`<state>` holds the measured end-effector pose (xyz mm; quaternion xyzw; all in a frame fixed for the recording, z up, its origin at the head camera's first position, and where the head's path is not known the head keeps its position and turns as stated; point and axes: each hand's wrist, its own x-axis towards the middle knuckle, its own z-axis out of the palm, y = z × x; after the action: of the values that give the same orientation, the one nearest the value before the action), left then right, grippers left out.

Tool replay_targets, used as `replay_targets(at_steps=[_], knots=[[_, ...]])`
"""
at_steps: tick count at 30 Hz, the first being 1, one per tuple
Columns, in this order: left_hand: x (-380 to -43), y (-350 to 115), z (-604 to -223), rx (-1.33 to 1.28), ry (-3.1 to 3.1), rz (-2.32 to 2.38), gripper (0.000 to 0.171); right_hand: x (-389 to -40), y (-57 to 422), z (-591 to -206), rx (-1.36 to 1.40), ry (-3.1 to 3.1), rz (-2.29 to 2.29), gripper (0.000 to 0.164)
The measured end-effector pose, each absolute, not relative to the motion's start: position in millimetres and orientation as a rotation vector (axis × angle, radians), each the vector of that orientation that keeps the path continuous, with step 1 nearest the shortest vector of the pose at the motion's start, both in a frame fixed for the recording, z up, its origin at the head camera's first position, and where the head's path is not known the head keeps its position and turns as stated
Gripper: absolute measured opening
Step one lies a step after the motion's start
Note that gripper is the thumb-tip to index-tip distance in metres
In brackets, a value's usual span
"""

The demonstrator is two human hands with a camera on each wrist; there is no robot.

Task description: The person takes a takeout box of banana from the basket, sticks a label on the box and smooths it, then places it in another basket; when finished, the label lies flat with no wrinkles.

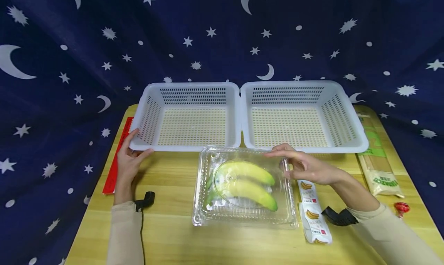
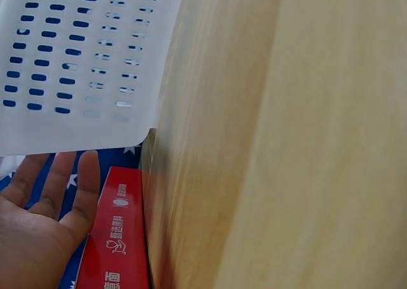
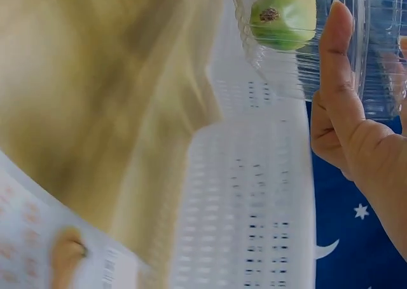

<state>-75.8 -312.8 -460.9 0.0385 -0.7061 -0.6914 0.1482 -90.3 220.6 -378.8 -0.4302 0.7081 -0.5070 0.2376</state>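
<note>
A clear plastic clamshell box (image 1: 222,215) with two yellow-green bananas (image 1: 248,193) inside is in front of the two baskets. My right hand (image 1: 308,168) pinches its right side near the far corner, index finger along the edge and thumb lower down. In the right wrist view, a green banana tip (image 3: 283,22) shows through the plastic. My left hand (image 1: 130,159) is at the near left corner of the left white basket (image 1: 187,148), thumb and fingers spread. Its fingers (image 2: 82,187) extend fairly straight beside the basket wall in the left wrist view.
A second white basket (image 1: 305,149) stands beside the first. A red packet (image 1: 112,172) lies at the left. On the right are banana-printed labels (image 1: 313,222), a bag of noodles (image 1: 379,168) and a small red-topped item (image 1: 401,208). A dark star-patterned cloth (image 1: 208,64) hangs behind.
</note>
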Motion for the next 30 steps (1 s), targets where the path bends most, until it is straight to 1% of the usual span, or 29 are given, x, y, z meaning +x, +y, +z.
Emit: replay_targets(at_steps=[6, 13, 23, 30], knots=[[-75.9, -315.0, -460.1, 0.143, -2.041, -1.987, 0.082, -80.6, 216.7, -401.3, -1.100, 1.835, -1.458, 0.058], [-74.6, -316.3, -459.5, 0.142, -2.024, -1.990, 0.085, -79.0, 209.7, -423.0, -1.147, 1.843, -1.453, 0.059], [-78.3, -313.6, -459.5, 0.150, -2.048, -1.987, 0.082, -89.0, 205.9, -440.5, -1.099, 1.937, -1.364, 0.057], [-77.7, -312.9, -460.8, 0.173, -2.051, -1.988, 0.082, -93.3, 203.4, -439.3, -1.065, 1.951, -1.343, 0.057]])
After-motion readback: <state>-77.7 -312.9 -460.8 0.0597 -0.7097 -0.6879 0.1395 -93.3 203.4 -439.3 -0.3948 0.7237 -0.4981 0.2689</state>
